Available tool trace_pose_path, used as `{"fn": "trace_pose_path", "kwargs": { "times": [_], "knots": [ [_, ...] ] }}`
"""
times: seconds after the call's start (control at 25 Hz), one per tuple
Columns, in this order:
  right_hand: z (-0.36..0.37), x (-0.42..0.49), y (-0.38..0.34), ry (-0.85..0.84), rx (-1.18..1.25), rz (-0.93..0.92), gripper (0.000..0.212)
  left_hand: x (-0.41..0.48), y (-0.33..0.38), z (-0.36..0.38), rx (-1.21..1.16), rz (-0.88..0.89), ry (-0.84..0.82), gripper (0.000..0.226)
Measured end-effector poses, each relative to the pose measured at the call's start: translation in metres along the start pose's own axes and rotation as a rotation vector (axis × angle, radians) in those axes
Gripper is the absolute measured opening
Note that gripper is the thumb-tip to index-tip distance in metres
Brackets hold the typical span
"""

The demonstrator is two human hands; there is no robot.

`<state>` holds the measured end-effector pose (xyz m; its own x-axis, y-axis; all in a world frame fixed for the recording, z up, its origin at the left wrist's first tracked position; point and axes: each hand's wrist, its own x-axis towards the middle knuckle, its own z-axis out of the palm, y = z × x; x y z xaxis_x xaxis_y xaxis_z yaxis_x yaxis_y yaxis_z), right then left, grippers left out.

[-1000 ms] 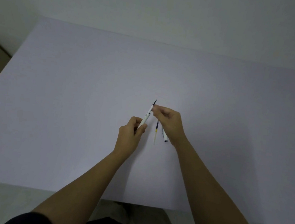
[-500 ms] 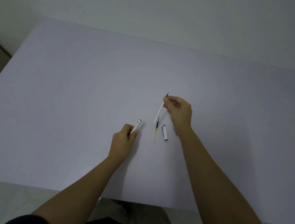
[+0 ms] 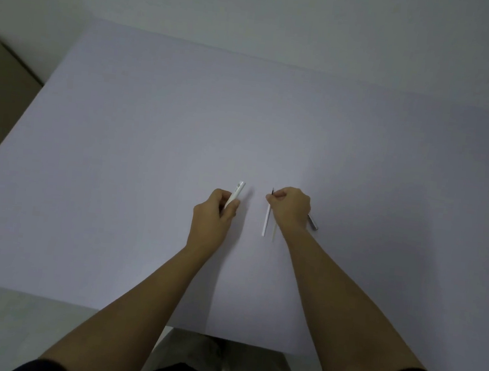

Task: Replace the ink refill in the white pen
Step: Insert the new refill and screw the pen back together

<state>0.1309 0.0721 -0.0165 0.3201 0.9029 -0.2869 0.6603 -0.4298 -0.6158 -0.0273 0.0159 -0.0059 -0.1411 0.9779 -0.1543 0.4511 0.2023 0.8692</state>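
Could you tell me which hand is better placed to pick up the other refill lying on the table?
Right. The right hand sits directly over the yellowish refill, though it holds the white refill; the left hand grips the pen barrel.

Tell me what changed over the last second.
The right hand drew the white refill out of the pen barrel and lowered it toward the table, beside the yellowish refill. The left hand kept its grip on the barrel.

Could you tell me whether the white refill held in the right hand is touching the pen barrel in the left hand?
Apart. The head view shows bare table between the white refill and the pen barrel.
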Motion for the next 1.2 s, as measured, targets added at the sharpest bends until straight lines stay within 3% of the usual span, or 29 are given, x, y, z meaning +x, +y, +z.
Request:
{"fn": "trace_pose_path", "kwargs": {
  "times": [0.36,0.56,0.72,0.92,1.2],
  "knots": [
    [-0.011,0.012,0.002,0.047,-0.061,-0.003,0.021,0.005,0.002,0.0,-0.021,-0.021,-0.003,0.011],
    [-0.015,0.015,0.004,-0.051,-0.254,-0.063,0.019,0.006,0.006,0.005,-0.018,-0.009,-0.014,0.014],
    [-0.012,0.018,-0.001,-0.076,-0.266,-0.047,0.024,0.006,0.006,0.003,-0.015,-0.013,-0.01,0.013],
    [-0.019,0.014,-0.007,-0.03,-0.117,0.022,0.025,0.006,0.005,0.0,-0.019,-0.015,-0.007,0.015],
    [-0.064,0.01,-0.014,0.085,0.379,0.089,0.019,0.0,0.016,0.012,0.022,0.05,-0.125,0.013]
  ]
}}
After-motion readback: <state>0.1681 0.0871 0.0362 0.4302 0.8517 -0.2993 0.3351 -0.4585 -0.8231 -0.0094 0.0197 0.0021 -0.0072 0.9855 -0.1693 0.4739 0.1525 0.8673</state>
